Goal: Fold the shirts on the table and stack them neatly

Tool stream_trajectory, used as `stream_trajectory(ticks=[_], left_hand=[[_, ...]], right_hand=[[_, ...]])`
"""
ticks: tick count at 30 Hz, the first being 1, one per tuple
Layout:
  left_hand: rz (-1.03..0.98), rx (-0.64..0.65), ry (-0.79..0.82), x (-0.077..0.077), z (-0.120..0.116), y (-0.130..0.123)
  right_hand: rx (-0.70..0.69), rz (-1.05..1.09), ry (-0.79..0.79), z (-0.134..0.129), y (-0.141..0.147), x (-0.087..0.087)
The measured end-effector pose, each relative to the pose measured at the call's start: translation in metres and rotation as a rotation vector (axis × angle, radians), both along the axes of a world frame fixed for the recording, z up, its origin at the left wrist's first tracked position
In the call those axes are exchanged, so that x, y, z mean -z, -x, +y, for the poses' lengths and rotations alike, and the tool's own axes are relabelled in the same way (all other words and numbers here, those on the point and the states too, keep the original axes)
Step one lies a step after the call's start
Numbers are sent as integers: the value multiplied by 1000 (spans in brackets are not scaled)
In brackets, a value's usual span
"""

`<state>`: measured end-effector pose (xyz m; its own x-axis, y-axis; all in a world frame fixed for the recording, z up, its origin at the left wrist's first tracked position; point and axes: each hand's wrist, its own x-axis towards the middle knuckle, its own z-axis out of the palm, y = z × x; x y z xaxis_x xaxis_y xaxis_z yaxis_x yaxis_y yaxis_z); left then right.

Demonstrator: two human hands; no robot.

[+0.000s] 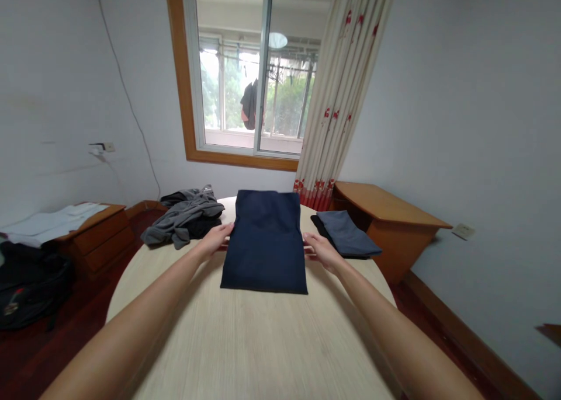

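A dark navy garment (265, 242), folded into a neat rectangle, lies in front of me on the round pale wooden table (272, 347). At its left edge is my left hand (218, 239), the thumb at the rim and the fingertips partly hidden by the cloth. My right hand (322, 249) takes the opposite edge in the same way, thumb uppermost and fingers lower down. Both hands hold the garment by its sides. What kind of garment it is does not show in this fold.
Crumpled grey and black clothes (186, 216) are heaped at the table's back left. Folded grey and black cloths (346, 233) lie at the right edge. Beyond stand a wooden desk (385, 202), a patterned curtain (339, 90) and a low drawer cabinet (103, 239).
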<state>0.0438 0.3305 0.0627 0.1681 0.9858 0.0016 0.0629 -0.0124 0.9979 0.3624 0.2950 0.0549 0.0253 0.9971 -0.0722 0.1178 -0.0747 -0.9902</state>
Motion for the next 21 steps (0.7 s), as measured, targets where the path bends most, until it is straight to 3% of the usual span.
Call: stream_trajectory(ticks=[4, 7, 15, 21], left_hand=[[41, -30, 116, 58, -10, 11], [64, 42, 74, 78, -26, 17], [539, -16, -187, 61, -55, 18], [696, 30, -254, 58, -73, 15]], right_hand=[[4, 10, 92, -7, -2, 43], [-56, -3, 40, -17, -3, 64], [-107, -158, -89, -26, -5, 64], [-196, -353, -88, -45, -7, 59]])
